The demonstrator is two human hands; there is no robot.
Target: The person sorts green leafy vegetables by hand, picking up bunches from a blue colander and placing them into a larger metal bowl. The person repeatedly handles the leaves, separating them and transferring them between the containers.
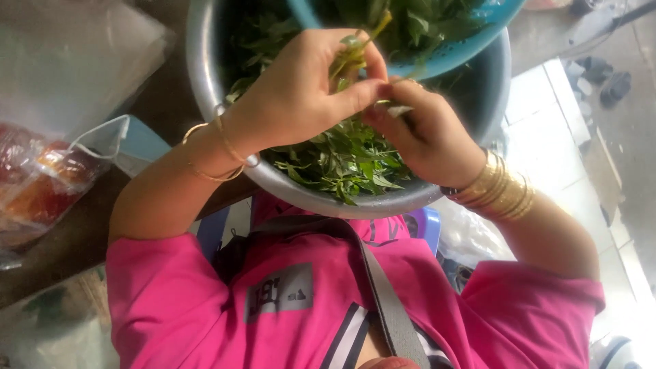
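2 bare hands meet over a bowl of greens. Farthest left lies a clear plastic bag with red and orange contents [41, 184] on a dark wooden surface [61, 253].

Next comes the left hand [301, 96], with thin gold bangles [212, 154] on its wrist. Its fingers are curled and its thumb is pinched onto a thin green leafy stem [352, 58], which stands above the middle of the bowl, between the 2 hands. Below them is the large round silver metal bowl [198, 61], its near rim just above the pink shirt [273, 301], with a heap of loose green leaves [342, 160] inside. A blue plastic colander [444, 58] holding more leaves sits over the bowl's far side.

To the right, the right hand [424, 137] is closed on the lower end of the same stem, with a stack of broad gold bangles [495, 191] at its wrist. A pale tiled floor [547, 130] shows beyond.

The bowl looks perched close to the body, so a hard tug on the stem, or a forearm pressing on the rim, could tip it and spill the leaves. The colander could also slide off.
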